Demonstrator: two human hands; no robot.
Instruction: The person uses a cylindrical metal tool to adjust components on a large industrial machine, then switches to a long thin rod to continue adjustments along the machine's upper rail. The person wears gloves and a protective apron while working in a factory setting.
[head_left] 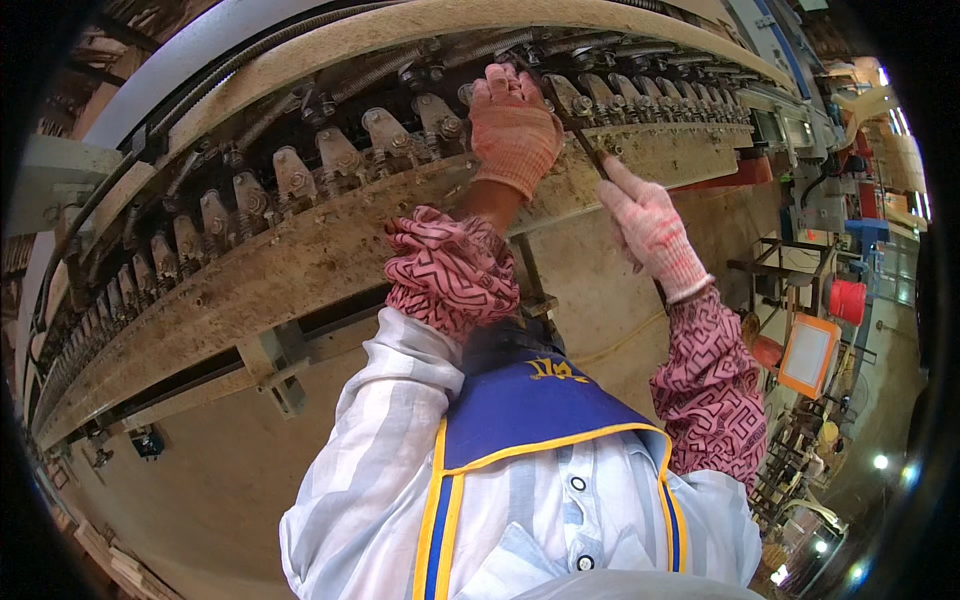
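My left hand [515,135], in a pinkish knitted glove, reaches up into a row of metal brackets with springs [340,152] on a long machine. Its fingers are curled against the parts there, beside a dark fitting; what they pinch, if anything, is hidden. My right hand [648,225], in a matching glove, is closed around a long, thin dark rod [580,135]. The rod slants up and left from that hand, and its far end comes close to my left fingertips. A dusty beam [300,250] runs below the brackets.
A ribbed hose [250,65] runs along the machine's upper side. At the right stand a red round object [847,301], an orange-framed panel [809,355] and metal racks. A support bracket [275,365] juts from under the beam.
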